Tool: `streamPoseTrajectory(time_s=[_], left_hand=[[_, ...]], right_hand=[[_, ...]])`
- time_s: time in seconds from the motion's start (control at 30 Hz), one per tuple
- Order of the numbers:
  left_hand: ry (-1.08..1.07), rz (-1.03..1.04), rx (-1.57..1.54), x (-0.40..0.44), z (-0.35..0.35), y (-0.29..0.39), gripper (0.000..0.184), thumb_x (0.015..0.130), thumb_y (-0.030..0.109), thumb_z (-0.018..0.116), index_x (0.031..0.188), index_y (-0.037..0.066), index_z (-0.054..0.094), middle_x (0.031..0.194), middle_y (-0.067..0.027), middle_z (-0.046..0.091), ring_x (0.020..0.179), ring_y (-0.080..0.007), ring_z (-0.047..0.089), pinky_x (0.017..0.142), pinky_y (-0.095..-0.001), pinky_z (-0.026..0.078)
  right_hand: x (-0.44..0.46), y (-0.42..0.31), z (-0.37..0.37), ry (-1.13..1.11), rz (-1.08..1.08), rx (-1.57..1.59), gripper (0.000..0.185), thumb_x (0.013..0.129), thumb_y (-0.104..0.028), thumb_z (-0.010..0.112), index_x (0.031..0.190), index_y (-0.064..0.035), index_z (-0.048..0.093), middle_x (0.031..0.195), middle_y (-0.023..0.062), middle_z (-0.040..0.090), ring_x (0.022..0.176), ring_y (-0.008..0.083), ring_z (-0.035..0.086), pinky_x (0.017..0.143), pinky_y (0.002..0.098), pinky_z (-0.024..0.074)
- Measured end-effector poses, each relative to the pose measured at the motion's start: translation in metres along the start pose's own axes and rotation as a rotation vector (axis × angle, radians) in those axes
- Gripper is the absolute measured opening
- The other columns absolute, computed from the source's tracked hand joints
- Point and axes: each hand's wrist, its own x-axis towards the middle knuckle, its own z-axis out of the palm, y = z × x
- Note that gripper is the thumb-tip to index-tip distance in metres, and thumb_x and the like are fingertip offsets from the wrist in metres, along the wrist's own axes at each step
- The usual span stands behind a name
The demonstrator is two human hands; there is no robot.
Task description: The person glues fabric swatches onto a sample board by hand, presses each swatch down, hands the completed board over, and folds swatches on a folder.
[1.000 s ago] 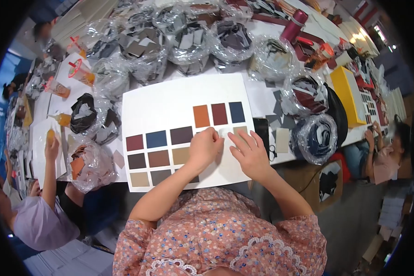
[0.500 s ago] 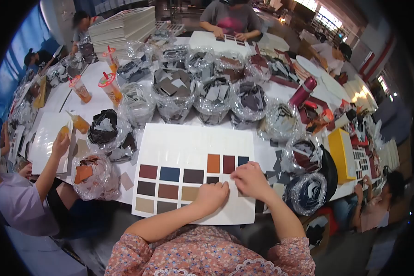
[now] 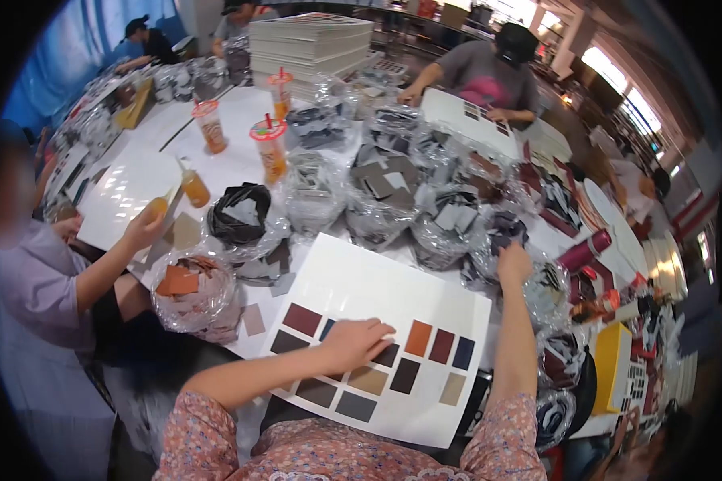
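A white sample card point(image 3: 361, 268) lies tilted in front of me, carrying rows of maroon, blue, dark grey, brown, beige and orange swatches. My left hand point(image 3: 356, 345) rests flat on the card with its fingers stretched out, covering part of the upper left rows. On the card's right side are an orange swatch point(image 3: 418, 338), a dark brown swatch point(image 3: 404, 375) and a beige swatch point(image 3: 454, 389). Beyond the card's far right corner, my right hand point(image 3: 514, 263) reaches into a plastic bag of dark purple-grey swatches point(image 3: 505, 228). Its fingers are closed together; their tips are hidden.
Several clear plastic bags of swatches crowd the table, including a bag of orange pieces point(image 3: 186, 298). Three drink cups stand back left, one a cup with a red lid point(image 3: 269, 151). A tall stack of cards point(image 3: 309, 54) stands behind. Co-workers sit around the table.
My right hand has left the card and gone forward and right into the bag. My left hand has uncurled its fingers. The view has turned, and the card appears more tilted.
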Motion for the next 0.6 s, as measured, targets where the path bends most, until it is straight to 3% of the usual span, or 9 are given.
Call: streamPoseTrajectory(time_s=[0.17,0.2,0.23,0.3,0.4,0.43,0.53,0.6], left_hand=[[0.118,-0.128,0.025,0.057,-0.036,-0.073,0.014,0.086,0.02,0.062,0.097,0.012,0.063,0.093,-0.0082,0.065,0.083,-0.0295,0.064,0.07,-0.0399,0.05],[0.237,-0.161,0.051,0.076,-0.037,-0.091,0.012,0.084,0.018,0.062,0.093,0.011,0.062,0.093,-0.0097,0.064,0.084,-0.031,0.063,0.07,-0.0415,0.049],[0.453,0.001,0.134,0.097,-0.045,-0.106,0.012,0.085,0.017,0.065,0.094,0.01,0.062,0.079,-0.0101,0.06,0.076,-0.0315,0.06,0.063,-0.0412,0.047],[0.57,0.008,0.15,0.138,-0.056,-0.132,0.02,0.085,0.019,0.065,0.101,0.007,0.064,0.095,-0.012,0.065,0.088,-0.033,0.062,0.073,-0.0415,0.047],[0.565,0.049,0.241,0.179,-0.067,-0.14,0.022,0.085,0.02,0.066,0.103,0.008,0.065,0.1,-0.0129,0.066,0.092,-0.0327,0.062,0.08,-0.0426,0.046],[0.665,0.054,0.254,0.187,-0.061,-0.139,0.019,0.085,0.019,0.065,0.1,0.007,0.067,0.094,-0.0142,0.067,0.091,-0.0322,0.062,0.085,-0.044,0.044],[0.303,-0.167,0.358,0.205,-0.062,-0.147,0.018,0.084,0.017,0.064,0.097,0.005,0.067,0.088,-0.0161,0.068,0.086,-0.0331,0.064,0.08,-0.0433,0.047],[0.36,-0.209,0.312,0.211,-0.062,-0.152,0.017,0.083,0.015,0.062,0.095,0.003,0.067,0.084,-0.0171,0.068,0.082,-0.034,0.064,0.075,-0.0428,0.048]], right_hand=[[0.002,0.018,-0.008,0.305,-0.306,-0.071,0.021,0.092,-0.027,0.058,0.102,-0.0082,0.057,0.083,0.0146,0.066,0.075,0.0389,0.065,0.063,0.0487,0.0486],[-0.001,0.021,-0.011,0.289,-0.295,0.03,0.019,0.093,-0.025,0.057,0.101,-0.0078,0.055,0.081,0.0152,0.065,0.074,0.0397,0.064,0.062,0.0494,0.0475],[-0.004,0.024,-0.014,0.262,-0.277,0.127,0.017,0.094,-0.024,0.056,0.1,-0.0075,0.054,0.079,0.0159,0.064,0.072,0.0404,0.063,0.061,0.0501,0.0463],[0.001,0.031,-0.011,0.261,-0.269,0.221,0.014,0.096,-0.021,0.052,0.1,-0.0085,0.05,0.076,0.0184,0.063,0.072,0.042,0.061,0.061,0.0508,0.0445],[0.001,0.032,-0.013,0.281,-0.271,0.261,0.012,0.095,-0.021,0.054,0.097,-0.0098,0.05,0.079,0.0177,0.065,0.074,0.0421,0.062,0.062,0.0495,0.0459],[0.001,0.029,-0.018,0.239,-0.202,0.294,0.011,0.096,-0.021,0.053,0.099,-0.0107,0.05,0.08,0.0164,0.067,0.074,0.0424,0.063,0.061,0.0496,0.046],[0.006,0.033,-0.015,0.207,-0.137,0.328,0.012,0.096,-0.021,0.051,0.1,-0.0096,0.05,0.082,0.0172,0.064,0.07,0.0442,0.06,0.061,0.051,0.0455],[0.006,0.037,-0.017,0.418,-0.252,0.325,0.011,0.098,-0.019,0.049,0.101,-0.008,0.049,0.082,0.0158,0.063,0.06,0.0389,0.059,0.058,0.0472,0.0458]])
